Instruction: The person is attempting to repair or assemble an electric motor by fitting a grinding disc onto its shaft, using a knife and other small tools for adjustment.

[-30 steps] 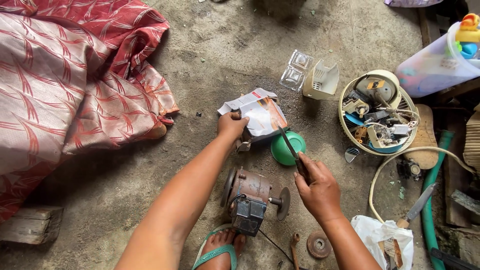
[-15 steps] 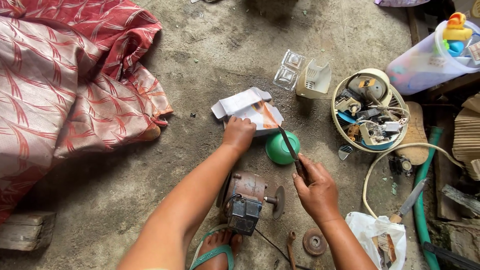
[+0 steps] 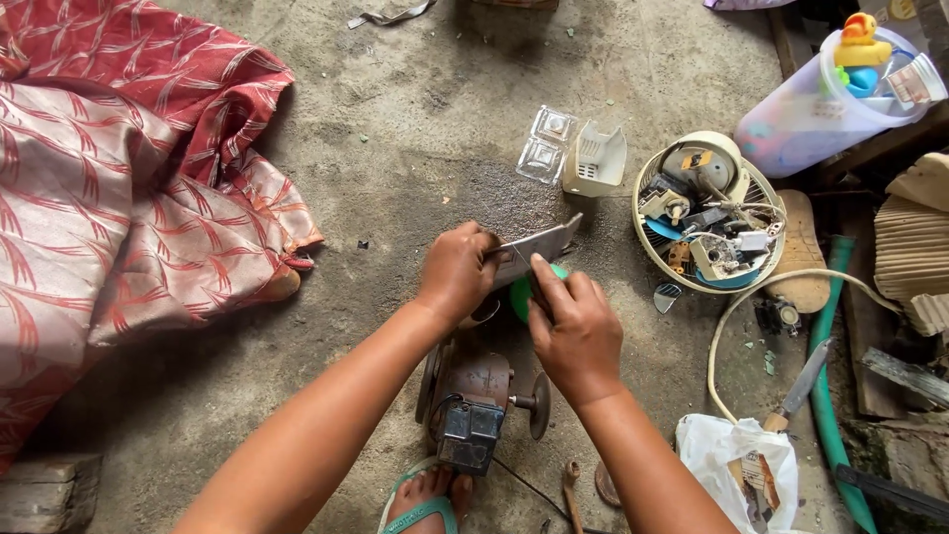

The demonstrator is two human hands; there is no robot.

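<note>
Left hand (image 3: 457, 272) clamped on a folded grey-white paper packet (image 3: 534, 249), held just above the concrete floor (image 3: 415, 129). Right hand (image 3: 573, 326) closed, touching the packet's lower edge; what it grips is hidden. Hands close together, nearly touching. Green round plastic lid (image 3: 522, 297) mostly hidden under them. Rusty brown electric motor with shaft pulley (image 3: 474, 396) just below the hands, by a foot in a green sandal (image 3: 423, 499). Cream round bowl of scrap electrical parts (image 3: 704, 213) to the right, red patterned cloth (image 3: 119, 178) well apart on the left.
</note>
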